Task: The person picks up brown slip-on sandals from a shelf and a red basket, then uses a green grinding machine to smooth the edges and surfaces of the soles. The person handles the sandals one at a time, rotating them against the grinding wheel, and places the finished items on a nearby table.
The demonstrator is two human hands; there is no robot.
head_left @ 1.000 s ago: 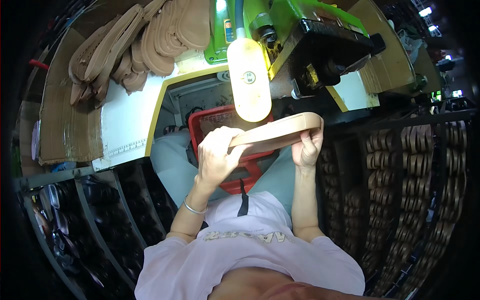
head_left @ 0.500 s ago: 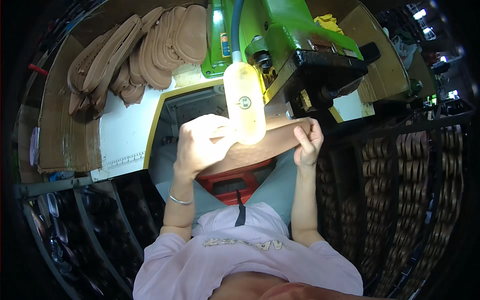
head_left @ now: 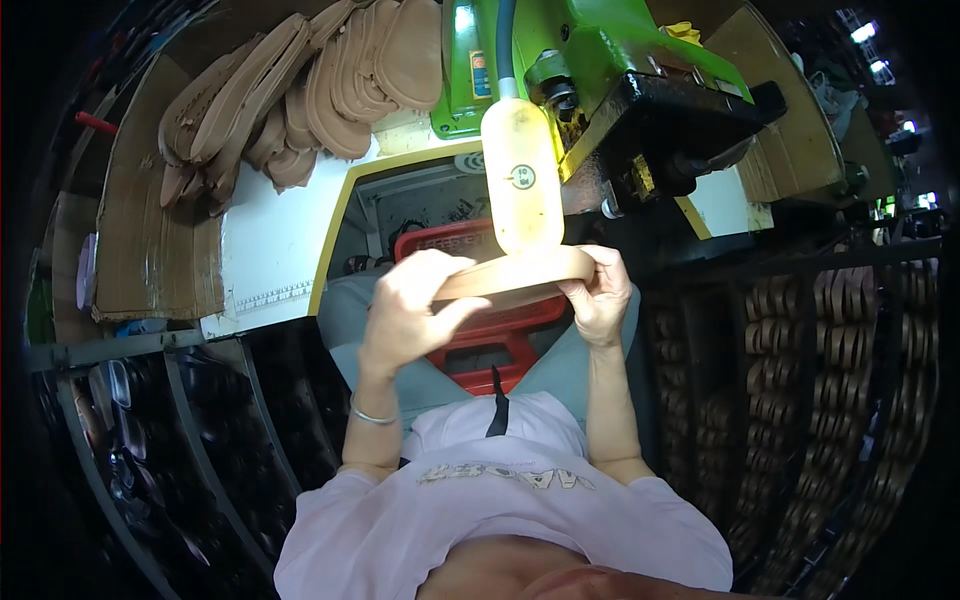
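Between my hands, under the lit lamp, a tan shoe sole is turned nearly edge-on, with its long side wall showing. My left hand holds its left end, fingers over the far side and thumb stretched along the underside. At the rounded right end, my right hand pinches the sole between thumb and fingers. The oblong lamp hangs in front of the sole and its glare washes out part of the upper edge.
A green machine with a black head stands beyond my hands. To the left, a cardboard box holds several tan soles. A red stool shows between my legs. Racks of soles stand at the right.
The sole has tilted from showing its broad dimpled face to nearly edge-on. My right hand has shifted slightly left and down, still gripping. The whole view has shifted a little.
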